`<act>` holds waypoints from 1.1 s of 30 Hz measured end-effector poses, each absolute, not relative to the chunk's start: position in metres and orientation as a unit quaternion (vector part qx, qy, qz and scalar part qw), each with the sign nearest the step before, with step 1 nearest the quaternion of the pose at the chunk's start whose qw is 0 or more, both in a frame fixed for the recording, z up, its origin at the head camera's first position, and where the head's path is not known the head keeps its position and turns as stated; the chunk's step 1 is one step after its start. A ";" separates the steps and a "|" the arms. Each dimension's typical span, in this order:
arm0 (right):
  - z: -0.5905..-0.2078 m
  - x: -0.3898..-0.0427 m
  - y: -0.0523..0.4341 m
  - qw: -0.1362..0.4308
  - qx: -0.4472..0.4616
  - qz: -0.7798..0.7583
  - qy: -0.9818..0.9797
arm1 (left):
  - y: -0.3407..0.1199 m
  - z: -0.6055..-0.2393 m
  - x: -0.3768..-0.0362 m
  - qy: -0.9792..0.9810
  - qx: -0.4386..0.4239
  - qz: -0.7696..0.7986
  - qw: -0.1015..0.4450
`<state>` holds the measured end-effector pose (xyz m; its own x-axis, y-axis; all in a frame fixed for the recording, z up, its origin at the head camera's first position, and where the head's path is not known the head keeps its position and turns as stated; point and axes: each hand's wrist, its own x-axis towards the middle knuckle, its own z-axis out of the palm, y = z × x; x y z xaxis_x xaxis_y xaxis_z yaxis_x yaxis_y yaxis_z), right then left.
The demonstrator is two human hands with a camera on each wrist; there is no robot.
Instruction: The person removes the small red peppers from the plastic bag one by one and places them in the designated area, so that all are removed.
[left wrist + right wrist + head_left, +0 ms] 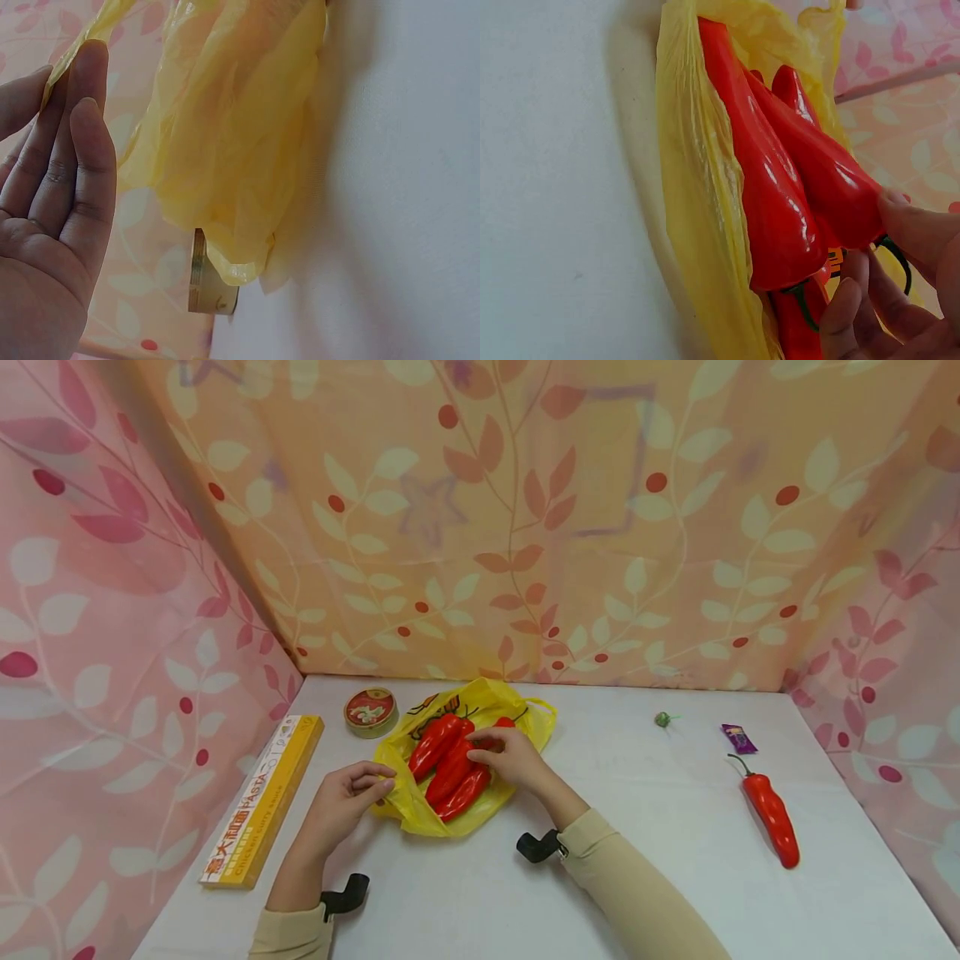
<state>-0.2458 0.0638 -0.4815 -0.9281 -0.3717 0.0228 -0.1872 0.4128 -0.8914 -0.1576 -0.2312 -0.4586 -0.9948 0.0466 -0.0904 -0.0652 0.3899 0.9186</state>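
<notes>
A plastic bag (pixel 420 810) lies on the table (pixel 645 827) just left of the frame's centre, with several peppers (pixel 450 768) in it. The left hand (pixel 341 802) sits at the bag's left edge, the right hand (pixel 513 760) on the peppers. Left of the bag lies a long pasta box (pixel 262 797) — behind it, toward the back wall, a round tin (pixel 371 711). Far right lies a lone pepper (pixel 772 814); behind it, a small wrapper (pixel 738 739) and a small round thing (pixel 663 719).
</notes>
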 end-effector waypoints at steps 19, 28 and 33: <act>-0.486 -0.246 0.064 -0.023 -0.083 -0.650 0.755 | -0.231 -0.459 -0.159 0.834 -0.004 0.548 0.055; -0.475 -0.238 0.056 -0.079 -0.088 -0.666 0.736 | -0.232 -0.458 -0.158 0.840 -0.002 0.540 0.053; -0.465 -0.234 0.064 -0.038 -0.096 -0.702 0.705 | -0.232 -0.459 -0.158 0.839 -0.003 0.541 0.054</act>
